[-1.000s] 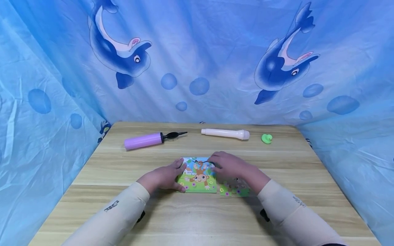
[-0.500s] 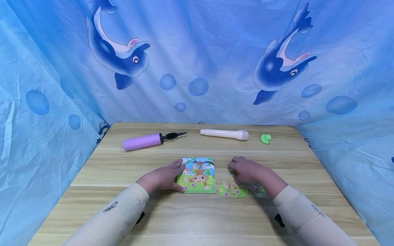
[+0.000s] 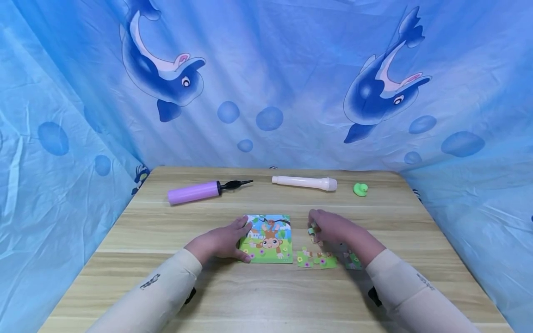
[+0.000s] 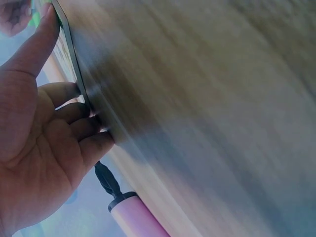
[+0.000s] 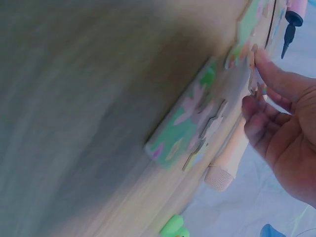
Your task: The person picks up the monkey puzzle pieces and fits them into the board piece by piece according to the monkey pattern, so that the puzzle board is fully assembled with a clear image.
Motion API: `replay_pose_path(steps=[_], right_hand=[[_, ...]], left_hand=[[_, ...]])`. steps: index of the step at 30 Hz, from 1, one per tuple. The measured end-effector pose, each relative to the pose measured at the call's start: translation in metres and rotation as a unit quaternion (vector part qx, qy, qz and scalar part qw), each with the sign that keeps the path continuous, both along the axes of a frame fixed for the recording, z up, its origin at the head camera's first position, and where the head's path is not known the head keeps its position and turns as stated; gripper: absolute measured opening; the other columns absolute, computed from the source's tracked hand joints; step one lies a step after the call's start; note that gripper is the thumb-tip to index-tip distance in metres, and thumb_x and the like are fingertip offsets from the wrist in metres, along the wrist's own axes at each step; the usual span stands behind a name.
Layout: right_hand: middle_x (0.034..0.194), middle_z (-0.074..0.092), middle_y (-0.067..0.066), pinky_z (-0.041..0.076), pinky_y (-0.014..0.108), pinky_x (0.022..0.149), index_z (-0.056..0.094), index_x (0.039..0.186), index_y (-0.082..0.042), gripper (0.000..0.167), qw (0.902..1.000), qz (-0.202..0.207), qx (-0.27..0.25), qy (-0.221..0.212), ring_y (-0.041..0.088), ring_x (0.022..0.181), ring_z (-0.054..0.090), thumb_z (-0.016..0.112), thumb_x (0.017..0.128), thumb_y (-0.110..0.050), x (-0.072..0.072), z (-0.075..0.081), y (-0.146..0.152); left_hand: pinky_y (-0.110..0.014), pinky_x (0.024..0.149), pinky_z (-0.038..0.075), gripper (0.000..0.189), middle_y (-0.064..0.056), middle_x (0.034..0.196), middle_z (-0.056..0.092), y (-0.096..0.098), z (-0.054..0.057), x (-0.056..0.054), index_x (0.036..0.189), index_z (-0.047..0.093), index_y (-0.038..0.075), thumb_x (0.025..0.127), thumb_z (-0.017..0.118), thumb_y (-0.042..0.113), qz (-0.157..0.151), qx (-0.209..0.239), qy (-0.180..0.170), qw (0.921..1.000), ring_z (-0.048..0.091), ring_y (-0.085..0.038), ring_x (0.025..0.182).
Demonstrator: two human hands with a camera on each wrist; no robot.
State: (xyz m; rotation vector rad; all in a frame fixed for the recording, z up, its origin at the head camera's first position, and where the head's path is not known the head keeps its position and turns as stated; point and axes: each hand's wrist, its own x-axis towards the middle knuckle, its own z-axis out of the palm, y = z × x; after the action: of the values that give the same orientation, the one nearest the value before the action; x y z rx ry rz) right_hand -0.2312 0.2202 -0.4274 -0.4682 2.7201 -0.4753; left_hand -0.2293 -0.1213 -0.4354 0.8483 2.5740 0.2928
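Observation:
A square monkey jigsaw puzzle (image 3: pixel 266 257) lies on the wooden table, its picture facing up. My left hand (image 3: pixel 226 238) rests along its left side, thumb by the near corner. In the left wrist view, the fingertips (image 4: pixel 85 127) touch the board's edge. To the right of the puzzle, my right hand (image 3: pixel 336 227) pinches a small puzzle piece (image 3: pixel 311 232) between thumb and fingers. The right wrist view shows that piece (image 5: pixel 253 79) nearly edge-on. Several loose pieces (image 3: pixel 305 260) with green grass and flowers lie below the right hand, some partly hidden by it.
A purple balloon pump (image 3: pixel 193 193) with a black nozzle lies at the back left. Behind the puzzle is a pale pink toy microphone (image 3: pixel 304 182), with a green rubber duck (image 3: pixel 360 189) to its right. A blue dolphin-print curtain (image 3: pixel 266 83) surrounds the table.
My right hand has moved from the puzzle's upper right edge rightward to the loose pieces, where it now holds one. The left hand stays at the puzzle's left side.

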Motion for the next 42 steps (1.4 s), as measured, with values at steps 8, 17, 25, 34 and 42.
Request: replay_pose_path(steps=[8, 17, 25, 34, 42], right_hand=[[0.081, 0.053, 0.001, 0.043, 0.032, 0.064, 0.056, 0.112, -0.01, 0.017, 0.9944, 0.03, -0.1, 0.015, 0.015, 0.069, 0.048, 0.063, 0.096, -0.012, -0.012, 0.013, -0.016], [0.083, 0.056, 0.002, 0.047, 0.03, 0.064, 0.057, 0.113, -0.006, 0.021, 0.9846, 0.057, -0.163, -0.024, 0.014, 0.07, 0.051, 0.066, 0.094, -0.01, -0.018, 0.008, -0.068], [0.084, 0.058, 0.0, 0.048, 0.029, 0.068, 0.057, 0.11, -0.01, 0.022, 0.9857, 0.042, -0.162, -0.02, 0.013, 0.073, 0.054, 0.069, 0.092, -0.012, -0.021, -0.006, -0.101], [0.083, 0.06, -0.004, 0.048, 0.028, 0.068, 0.06, 0.104, -0.013, 0.026, 0.9956, 0.018, -0.088, 0.025, 0.011, 0.073, 0.055, 0.074, 0.088, -0.027, -0.026, -0.015, -0.116], [0.083, 0.059, -0.005, 0.047, 0.028, 0.067, 0.06, 0.097, -0.017, 0.023, 0.9983, 0.015, -0.052, 0.022, 0.011, 0.073, 0.054, 0.075, 0.088, -0.032, -0.029, -0.023, -0.12]], left_hand=[[-0.047, 0.121, 0.023, 0.102, -0.013, 0.166, 0.005, 0.0, 0.003, 0.001, 0.157, 0.021, 0.008, 0.082, 0.072, 0.055, 0.002, 0.002, -0.007, 1.0, 0.007, -0.031, 0.152], [-0.046, 0.121, 0.024, 0.102, -0.013, 0.166, 0.005, 0.0, 0.004, 0.0, 0.157, 0.021, 0.009, 0.082, 0.071, 0.055, 0.005, 0.003, -0.01, 0.9999, 0.008, -0.031, 0.152], [-0.046, 0.12, 0.026, 0.101, -0.013, 0.165, 0.006, 0.0, 0.004, 0.0, 0.157, 0.022, 0.009, 0.082, 0.071, 0.056, 0.004, 0.004, -0.007, 1.0, 0.009, -0.031, 0.152], [-0.047, 0.12, 0.025, 0.101, -0.012, 0.166, 0.004, -0.001, 0.004, 0.001, 0.157, 0.02, 0.011, 0.082, 0.071, 0.055, 0.01, 0.001, -0.014, 0.9999, 0.008, -0.031, 0.152], [-0.047, 0.12, 0.025, 0.101, -0.013, 0.166, 0.005, -0.001, 0.005, 0.002, 0.157, 0.021, 0.01, 0.082, 0.071, 0.055, 0.005, 0.002, -0.01, 0.9999, 0.009, -0.031, 0.152]])
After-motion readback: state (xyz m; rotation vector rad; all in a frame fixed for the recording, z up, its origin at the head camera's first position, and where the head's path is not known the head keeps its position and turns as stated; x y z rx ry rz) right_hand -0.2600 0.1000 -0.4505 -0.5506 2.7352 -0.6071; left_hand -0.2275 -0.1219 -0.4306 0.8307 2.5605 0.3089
